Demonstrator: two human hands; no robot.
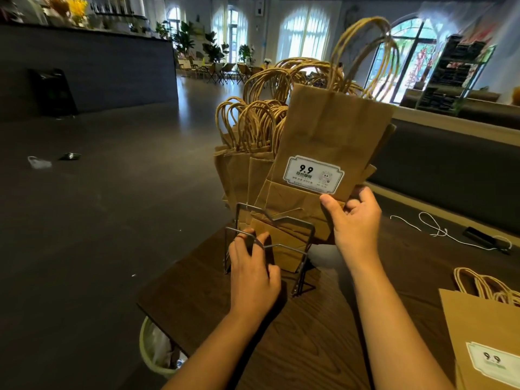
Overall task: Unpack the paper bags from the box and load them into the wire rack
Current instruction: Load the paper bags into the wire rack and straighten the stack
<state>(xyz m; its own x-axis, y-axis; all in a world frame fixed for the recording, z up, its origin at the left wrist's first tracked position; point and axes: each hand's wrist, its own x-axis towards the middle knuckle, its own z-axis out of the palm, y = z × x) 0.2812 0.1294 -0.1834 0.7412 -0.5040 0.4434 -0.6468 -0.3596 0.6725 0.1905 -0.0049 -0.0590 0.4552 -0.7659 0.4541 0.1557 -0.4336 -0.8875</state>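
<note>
A wire rack stands on the dark wooden table, packed with several brown paper bags whose twisted handles stick up. My right hand pinches the lower corner of a flat paper bag with a white "9.9" label, held upright and tilted over the rack. My left hand rests on the rack's front wire, its fingers curled over the wire and against the front bag. More flat paper bags lie at the right edge of the table. The box is out of view.
A white cable and a dark device lie on the table at the right. A pale green bin stands on the floor below the table's left edge. Bits of litter lie on the dark floor at left.
</note>
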